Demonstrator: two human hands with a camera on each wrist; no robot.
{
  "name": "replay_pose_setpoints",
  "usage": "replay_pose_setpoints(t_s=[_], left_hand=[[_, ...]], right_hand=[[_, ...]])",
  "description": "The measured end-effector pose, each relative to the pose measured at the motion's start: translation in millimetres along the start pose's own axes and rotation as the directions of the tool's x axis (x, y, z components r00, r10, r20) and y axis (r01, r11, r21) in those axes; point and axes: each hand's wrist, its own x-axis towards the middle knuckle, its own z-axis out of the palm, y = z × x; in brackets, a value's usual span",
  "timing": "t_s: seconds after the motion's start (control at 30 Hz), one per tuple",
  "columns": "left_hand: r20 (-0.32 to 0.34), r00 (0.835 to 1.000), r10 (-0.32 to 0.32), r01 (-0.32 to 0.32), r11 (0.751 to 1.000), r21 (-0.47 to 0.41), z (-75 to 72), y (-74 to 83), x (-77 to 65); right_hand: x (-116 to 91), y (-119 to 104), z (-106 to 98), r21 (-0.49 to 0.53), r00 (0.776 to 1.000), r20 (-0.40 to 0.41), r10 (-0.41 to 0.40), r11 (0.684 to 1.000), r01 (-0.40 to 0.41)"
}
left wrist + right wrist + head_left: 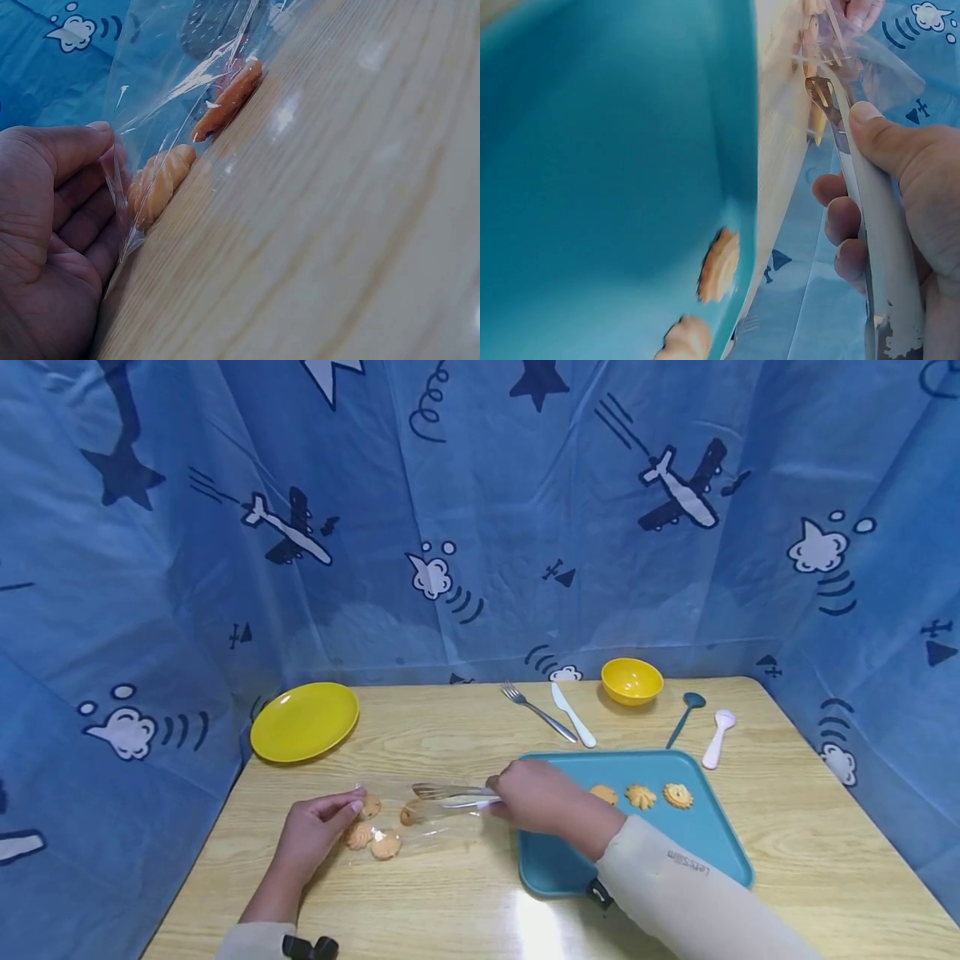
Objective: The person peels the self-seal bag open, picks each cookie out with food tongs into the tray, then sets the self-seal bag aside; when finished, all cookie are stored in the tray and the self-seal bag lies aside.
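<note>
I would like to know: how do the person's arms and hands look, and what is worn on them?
The left hand and right hand wear no gloves. The left sleeve and right sleeve are pale, off-white; the right one carries small dark lettering. A small black piece shows near each cuff.

- White glare washes the tabletop [542,935] nearer me than my right hand [543,797].
- Glints streak the clear bag [193,84] at my left hand [60,225]; that wrist view is dimmer.
- The tray [615,150] beside my right hand looks soft.
</note>
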Motion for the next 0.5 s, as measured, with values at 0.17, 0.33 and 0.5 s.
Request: replay_pose_setpoints(t_s=[0.17, 0.33, 0.5], left_hand=[[0.009, 1.000, 0.002, -0.002, 1.000, 0.003, 0.1, 0.1, 0.7], [0.012, 1.000, 0.001, -0.001, 1.000, 0.010, -1.5, 0.8, 1.0], [0.013, 1.000, 0.009, -0.009, 1.000, -0.019, -0.4, 1.1, 0.3]], right_hand=[[-16.7, 7.8, 2.1, -0.001, 1.000, 0.006, 0.019, 1.000, -0.019], [-24.9, 11.3, 4.1, 0.027, 0.999, 0.023, 0.036, 0.999, -0.037], [-22.5, 10.8, 6.9, 0.041, 0.999, 0.028, 0.035, 0.999, -0.036]])
